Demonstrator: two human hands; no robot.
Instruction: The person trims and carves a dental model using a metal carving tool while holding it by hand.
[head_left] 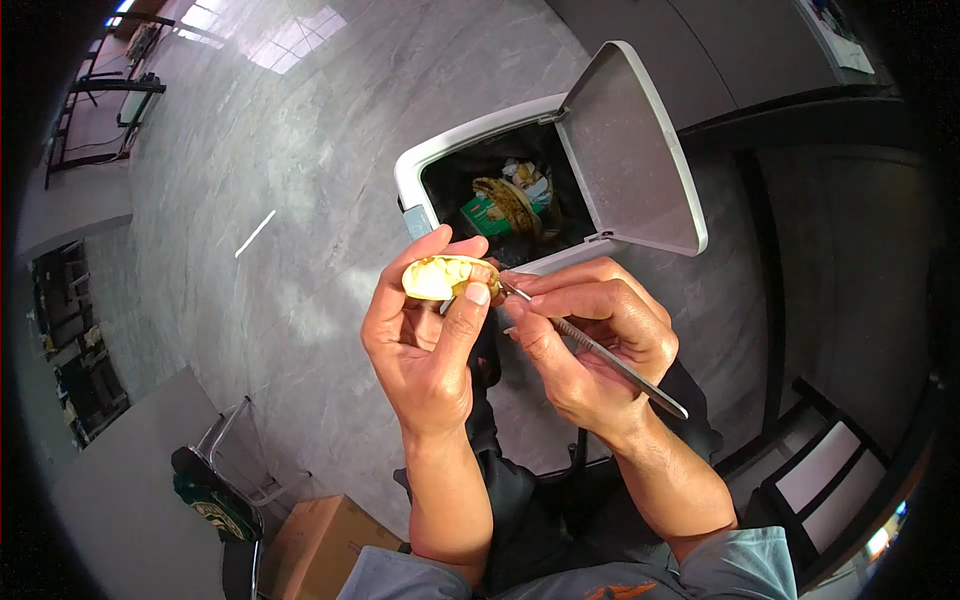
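Observation:
My left hand is closed around a pale yellow, oval piece of peeled food, probably fruit or a vegetable, with a brownish right end. Its thumb presses on the lower side while the fingers support it from behind. My right hand grips a slim metal-handled tool, with the handle slanting down to the right across the palm. The tool's narrow front end meets the brownish end of the piece; its exact shape is hidden between the fingers. Both hands are close together over the near edge of the bin.
Just beyond my hands stands a white-rimmed bin with its lid raised to the right. Inside lie brown peelings and a green box. A cardboard box and a chair are at lower left.

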